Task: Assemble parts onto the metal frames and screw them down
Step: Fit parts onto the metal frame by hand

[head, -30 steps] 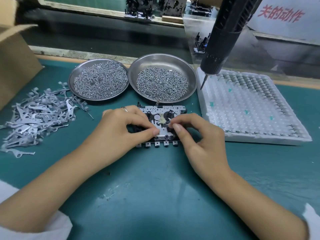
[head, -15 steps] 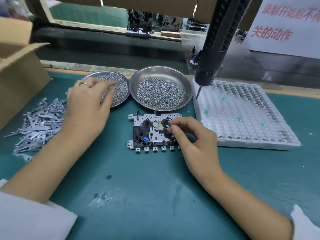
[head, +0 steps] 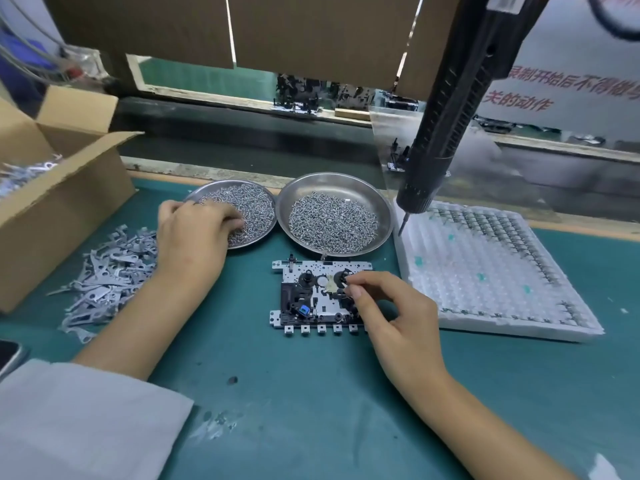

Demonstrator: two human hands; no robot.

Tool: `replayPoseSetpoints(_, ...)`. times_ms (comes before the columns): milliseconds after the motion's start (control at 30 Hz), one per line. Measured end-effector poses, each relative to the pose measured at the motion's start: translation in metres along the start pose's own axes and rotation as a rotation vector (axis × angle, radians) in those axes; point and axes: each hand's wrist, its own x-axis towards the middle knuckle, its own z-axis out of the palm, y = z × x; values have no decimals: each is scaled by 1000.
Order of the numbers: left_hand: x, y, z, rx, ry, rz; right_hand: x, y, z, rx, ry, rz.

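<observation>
left hand fingers: tips hidden in the screws
metal frame: right end hidden under right hand
cardboard box: cut off at left edge

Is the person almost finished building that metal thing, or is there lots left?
Some black parts already sit on the metal frame. Right now the right hand steadies a part there, while the left hand reaches into the left dish of screws. The hanging screwdriver is untouched, so screwing down is still to come.
</observation>
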Motion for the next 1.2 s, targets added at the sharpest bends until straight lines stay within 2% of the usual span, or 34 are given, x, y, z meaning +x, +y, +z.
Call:
replayPoseSetpoints(267, -7, 5, 0, 63, 63, 46, 13, 0, 1, -120, 68, -128)
replayPoseSetpoints(367, -8, 6, 1, 48, 34, 41, 35, -4, 2, -205, 9, -167)
replayPoseSetpoints(533, -9, 8, 1, 68, 32, 45, 83, 0, 13, -489, -155, -59)
replayPoseSetpoints(700, -10, 8, 0, 26, 24, 12, 100, 11, 24, -607, -240, 47)
replayPoseSetpoints(833, -15, 22, -2, -225, 1, -61, 101, 16, 25, -586, -206, 49)
replayPoseSetpoints(1000, -29, 41, -5, -511, 3, -42, 99, 16, 22, -480, -133, 48)
replayPoseSetpoints(1100, -36, 51, -9, -748, -4, -81, 96, 8, 17, -331, -40, 61)
replayPoseSetpoints(1200, -44, 61, -11, -969, -48, -108, 85, -2, 9, -107, -28, 132)
